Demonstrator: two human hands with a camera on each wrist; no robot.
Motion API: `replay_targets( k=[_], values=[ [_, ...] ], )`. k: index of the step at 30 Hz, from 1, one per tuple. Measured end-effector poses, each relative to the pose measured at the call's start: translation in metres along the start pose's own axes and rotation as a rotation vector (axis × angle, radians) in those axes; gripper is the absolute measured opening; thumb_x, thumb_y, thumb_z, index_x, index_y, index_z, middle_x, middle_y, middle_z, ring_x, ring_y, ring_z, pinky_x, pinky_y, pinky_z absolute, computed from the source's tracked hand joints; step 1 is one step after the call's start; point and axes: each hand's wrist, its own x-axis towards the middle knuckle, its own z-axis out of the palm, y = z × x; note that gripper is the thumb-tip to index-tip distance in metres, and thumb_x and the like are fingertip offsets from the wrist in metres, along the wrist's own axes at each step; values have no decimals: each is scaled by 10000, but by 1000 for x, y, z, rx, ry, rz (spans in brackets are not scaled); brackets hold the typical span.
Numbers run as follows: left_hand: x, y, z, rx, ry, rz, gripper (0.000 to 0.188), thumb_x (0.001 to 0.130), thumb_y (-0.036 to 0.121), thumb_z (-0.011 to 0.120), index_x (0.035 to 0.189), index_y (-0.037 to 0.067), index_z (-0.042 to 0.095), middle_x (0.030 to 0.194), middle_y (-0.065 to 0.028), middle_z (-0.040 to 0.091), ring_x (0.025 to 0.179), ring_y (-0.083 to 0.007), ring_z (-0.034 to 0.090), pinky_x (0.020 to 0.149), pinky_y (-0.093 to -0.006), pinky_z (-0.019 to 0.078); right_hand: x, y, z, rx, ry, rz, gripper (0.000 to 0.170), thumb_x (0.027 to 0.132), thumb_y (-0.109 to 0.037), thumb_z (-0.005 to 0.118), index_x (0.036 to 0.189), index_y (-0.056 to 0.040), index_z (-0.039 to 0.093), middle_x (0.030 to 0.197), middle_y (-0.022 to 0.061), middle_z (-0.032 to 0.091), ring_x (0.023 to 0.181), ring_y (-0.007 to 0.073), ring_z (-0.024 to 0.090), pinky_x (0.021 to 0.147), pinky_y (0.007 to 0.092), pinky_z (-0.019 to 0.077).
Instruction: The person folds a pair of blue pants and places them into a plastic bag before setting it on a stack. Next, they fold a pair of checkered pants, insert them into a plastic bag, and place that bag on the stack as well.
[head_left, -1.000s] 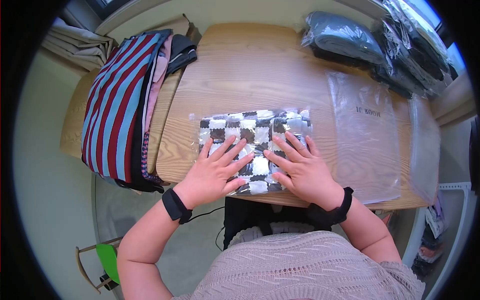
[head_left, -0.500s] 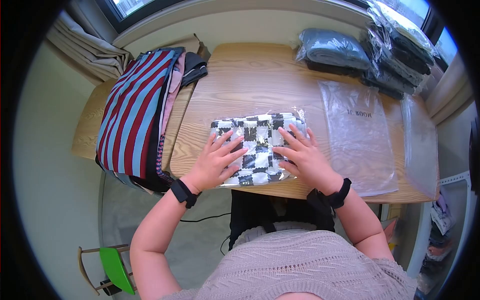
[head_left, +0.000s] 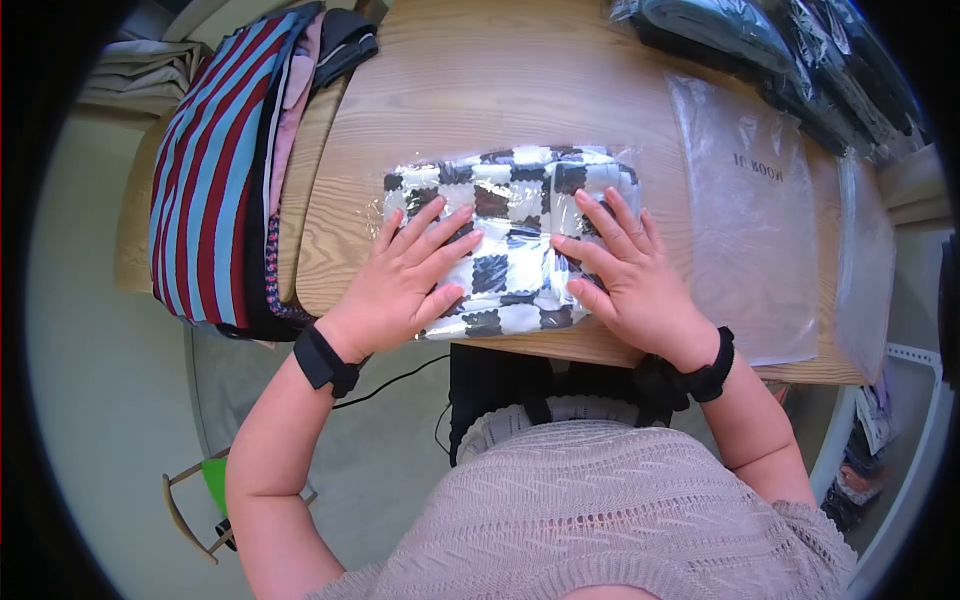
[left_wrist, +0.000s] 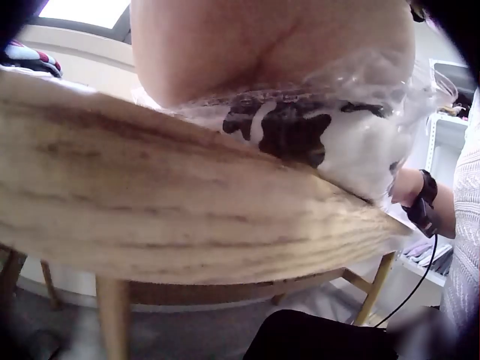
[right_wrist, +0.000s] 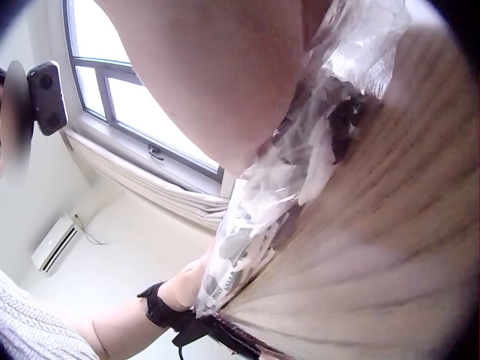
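Observation:
A folded black-and-white checked cloth [head_left: 515, 235] lies in a clear plastic bag [head_left: 404, 180] near the table's front edge. My left hand [head_left: 395, 285] rests on the left side of this package, fingers straight and spread. On its right side lies my right hand [head_left: 640, 285], also flat with spread fingers. In the left wrist view, the heel of the left hand [left_wrist: 270, 45] covers part of the bagged cloth [left_wrist: 352, 142]. The right wrist view shows the right hand [right_wrist: 217, 67] over the crinkled plastic, beside the wooden tabletop [right_wrist: 375, 240].
A stack of folded clothes [head_left: 215, 170] with a red-and-blue striped top piece stands at the left. To the right lies a flat clear bag [head_left: 750, 230] with printed lettering, beside another clear bag [head_left: 862, 260]. Several bagged garments [head_left: 720, 35] are piled at the back right.
Both hands have slid a little apart toward the package's sides, still flat on it. The head view has shifted, first up toward the windows, then back down.

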Motion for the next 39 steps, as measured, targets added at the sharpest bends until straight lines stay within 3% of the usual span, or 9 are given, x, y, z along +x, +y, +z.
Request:
replay_targets(
  k=[10, 12, 14, 16, 19, 23, 30, 38, 39],
  values=[
    [-5, 2, -9, -22, 14, -3, 495, 939, 326, 400, 1402, 152, 373, 1491, -67, 287, 1403, -260, 184, 1128, -486, 94, -4, -1, -2, -45, 63, -29, 395, 898, -394, 506, 1257, -232, 539, 1488, 62, 285, 1400, 267, 183, 1095, 534, 180],
    [-8, -1, -15, -296, 88, 14, 467, 944, 318, 392, 1365, 119, 433, 1461, -99, 341, 1391, -286, 218, 1122, -481, 124, -3, 0, -8, 97, 65, -60, 413, 870, -343, 566, 1263, -218, 534, 1484, 70, 296, 1398, 266, 191, 1088, 535, 198],
    [-19, -4, -24, -288, 269, 109, 452, 937, 328, 407, 1305, 84, 502, 1424, -128, 395, 1355, -327, 294, 1111, -473, 174, -12, -5, -24, 50, 191, -43, 423, 838, -290, 609, 1247, -203, 545, 1456, 74, 340, 1379, 272, 232, 1084, 524, 215],
    [-43, 3, -32, -221, 428, 159, 472, 855, 326, 564, 1254, 75, 532, 1396, -105, 431, 1293, -333, 387, 1073, -460, 270, -26, -9, -33, 7, 309, -14, 439, 806, -236, 651, 1231, -187, 557, 1429, 77, 385, 1361, 277, 273, 1081, 513, 233],
    [-68, 16, -13, -137, 357, 133, 531, 762, 314, 687, 1215, 74, 546, 1347, -96, 476, 1246, -327, 439, 1023, -449, 349, -53, -12, -34, 120, 232, -168, 429, 719, -80, 696, 1135, -141, 605, 1285, 72, 526, 1252, 280, 420, 1055, 437, 314],
    [-72, 23, 11, -231, 384, 19, 615, 636, 123, 785, 1201, 67, 547, 1309, -125, 495, 1238, -345, 437, 1006, -409, 388, -61, -6, -24, 135, 151, -88, 500, 733, -33, 667, 1210, -142, 563, 1363, 88, 452, 1288, 303, 379, 1078, 424, 303],
    [-67, 15, 20, -136, 448, 25, 458, 745, 49, 667, 1188, 86, 556, 1253, -107, 544, 1186, -287, 498, 971, -384, 425, -65, 0, -18, 373, 140, -79, 643, 726, -1, 645, 1325, -115, 441, 1390, 119, 407, 1306, 323, 352, 1085, 400, 303],
    [-70, 18, -33, -394, 631, -144, 208, 917, 151, 517, 1026, 23, 640, 904, -154, 665, 820, -298, 637, 714, -341, 484, -65, 5, -54, 837, 145, -42, 796, 652, -38, 750, 1360, -99, 391, 1366, 98, 436, 1237, 270, 423, 1041, 364, 349],
    [-72, 20, -43, -472, 624, -188, 251, 947, 197, 494, 985, -1, 644, 825, -133, 662, 758, -231, 627, 675, -308, 469, -59, 6, -57, 784, 191, -95, 794, 642, -43, 760, 1350, -100, 404, 1337, 99, 454, 1203, 267, 442, 1027, 357, 360]
  ],
)
